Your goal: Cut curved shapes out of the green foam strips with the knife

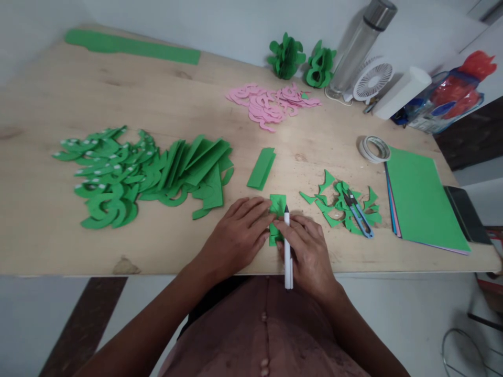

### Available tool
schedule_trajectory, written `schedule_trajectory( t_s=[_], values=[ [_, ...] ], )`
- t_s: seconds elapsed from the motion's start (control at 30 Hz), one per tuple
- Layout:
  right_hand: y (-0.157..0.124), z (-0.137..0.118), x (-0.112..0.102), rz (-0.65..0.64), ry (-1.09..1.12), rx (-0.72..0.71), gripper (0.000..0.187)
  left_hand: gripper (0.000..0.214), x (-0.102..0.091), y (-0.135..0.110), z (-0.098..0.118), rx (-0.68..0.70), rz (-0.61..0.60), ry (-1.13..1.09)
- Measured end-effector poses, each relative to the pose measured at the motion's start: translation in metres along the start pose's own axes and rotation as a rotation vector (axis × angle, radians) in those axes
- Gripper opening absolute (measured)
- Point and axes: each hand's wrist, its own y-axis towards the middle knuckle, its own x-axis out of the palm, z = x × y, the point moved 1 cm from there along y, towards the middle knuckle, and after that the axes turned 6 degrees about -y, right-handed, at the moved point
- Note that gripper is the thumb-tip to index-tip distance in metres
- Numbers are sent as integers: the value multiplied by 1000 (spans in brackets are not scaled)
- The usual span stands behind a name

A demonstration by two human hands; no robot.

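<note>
Right hand point(310, 250) holds the pen point(288, 251) in its grip; left hand point(236, 238) touches the strip point(278, 200), grip closure indeterminable — uneven finger pressure could skew the strip.

Room lies beyond the pen point(288, 246); scraps point(340, 202) obstruct rightward.

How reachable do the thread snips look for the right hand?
Probably yes: the thread snips lie uncovered atop green paper scraps beside the right hand, though that hand holds a white pen.
</note>
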Motion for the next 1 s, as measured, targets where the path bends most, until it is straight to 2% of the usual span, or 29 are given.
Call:
schedule_trajectory(
  t_s=[1.0],
  values=[
    [2,-2,1,14,25,30,39,30,-1,1,0,-14,13,-45]
  ],
)
